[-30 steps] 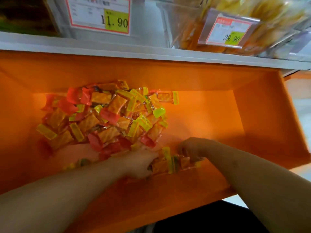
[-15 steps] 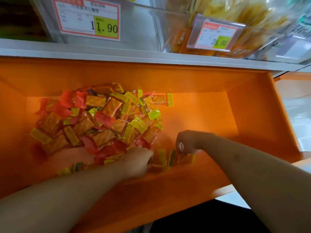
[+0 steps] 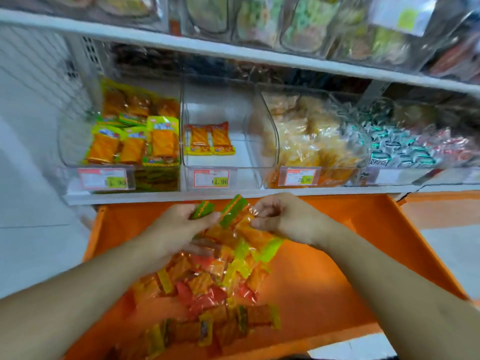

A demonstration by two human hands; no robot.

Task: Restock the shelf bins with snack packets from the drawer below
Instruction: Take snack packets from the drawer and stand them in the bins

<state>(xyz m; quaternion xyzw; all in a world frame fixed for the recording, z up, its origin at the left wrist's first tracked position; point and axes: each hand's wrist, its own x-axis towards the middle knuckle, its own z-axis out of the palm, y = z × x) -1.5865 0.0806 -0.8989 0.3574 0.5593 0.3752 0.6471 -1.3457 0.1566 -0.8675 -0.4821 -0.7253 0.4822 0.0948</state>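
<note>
An open orange drawer (image 3: 350, 255) holds a heap of small orange, red and yellow-green snack packets (image 3: 205, 287). Above the heap, my left hand (image 3: 181, 224) and my right hand (image 3: 283, 216) together grip a bunch of packets (image 3: 233, 224), lifted near the shelf edge. Directly above stands a clear middle bin (image 3: 249, 120) with only two orange packets (image 3: 209, 139) lying in it, behind an 11.90 price tag (image 3: 211, 178).
A clear left bin (image 3: 70, 149) is stacked with orange-and-green packets. To the right, a bin of pale yellow snacks (image 3: 306, 141) carries a 29.90 tag, then a bin of white-green wrapped sweets (image 3: 400, 146). A white shelf edge (image 3: 155, 197) runs above the drawer. Another shelf of bins sits higher.
Both hands have risen from the drawer's near floor with a bunch of packets. The view has tilted up, so the shelf bins now show.
</note>
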